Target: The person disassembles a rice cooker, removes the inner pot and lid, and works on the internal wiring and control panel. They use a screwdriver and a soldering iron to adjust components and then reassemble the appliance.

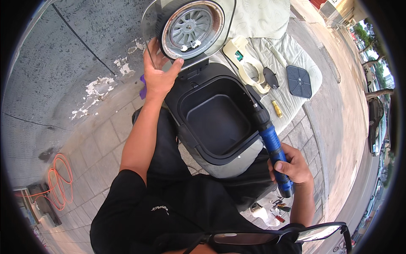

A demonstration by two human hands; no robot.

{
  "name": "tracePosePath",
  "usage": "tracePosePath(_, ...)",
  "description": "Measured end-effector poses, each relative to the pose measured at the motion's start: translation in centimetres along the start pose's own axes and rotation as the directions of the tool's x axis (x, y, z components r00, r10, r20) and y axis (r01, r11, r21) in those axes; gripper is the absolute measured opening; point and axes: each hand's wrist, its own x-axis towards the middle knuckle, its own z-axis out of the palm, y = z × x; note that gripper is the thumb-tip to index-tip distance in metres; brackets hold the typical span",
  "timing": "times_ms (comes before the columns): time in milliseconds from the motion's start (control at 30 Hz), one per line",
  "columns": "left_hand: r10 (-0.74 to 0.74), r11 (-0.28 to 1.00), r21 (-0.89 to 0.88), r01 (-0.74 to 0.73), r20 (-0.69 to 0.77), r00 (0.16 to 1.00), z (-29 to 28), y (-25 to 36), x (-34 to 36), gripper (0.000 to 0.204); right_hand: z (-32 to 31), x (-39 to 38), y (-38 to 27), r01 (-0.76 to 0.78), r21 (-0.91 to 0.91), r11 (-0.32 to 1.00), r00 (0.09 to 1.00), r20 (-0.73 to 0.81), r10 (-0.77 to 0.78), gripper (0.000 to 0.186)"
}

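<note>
My left hand [159,75] grips the near left edge of a raised clear lid [149,26], fingers behind it and thumb in front. Set in this lid is a round metal disc with fan-like vents [191,26], its ring stained brown. Below it, a black square-basined appliance body [218,120] rests by my legs, joined to the lid at a hinge. My right hand [294,167] is wrapped around a blue and black electric screwdriver [270,137]. The tool's long bit points up and left over the basin's right rim.
On a padded mat [311,63] lie a cream plastic frame [244,63], a dark oval cover [270,78], a black square plate [299,81] and a yellow-handled screwdriver [277,109]. Small tools [280,218] lie below my right hand. An orange cord [59,180] coils at left.
</note>
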Motion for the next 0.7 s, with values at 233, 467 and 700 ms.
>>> tracePosePath(233, 0.009, 1.0, -0.012, -0.009, 0.007, 1.0, -0.3, 0.3, 0.2, 0.093, 0.0, 0.3, 0.5, 0.018, 0.01, 1.0, 0.998, -0.057, -0.018, 0.072)
tracePosePath(467, 0.017, 0.999, -0.05, -0.016, 0.014, 1.0, -0.1, 0.8, 0.4, 0.091, -1.4, 1.2, 0.1, -0.017, -0.011, 1.0, 1.0, -0.023, 0.017, 0.069)
tracePosePath(700, 0.022, 0.996, -0.089, -0.02, 0.028, 0.999, -2.7, 0.6, 1.5, 0.096, -3.0, 2.3, -0.7, -0.017, -0.047, 0.999, 1.0, 0.022, 0.019, 0.073)
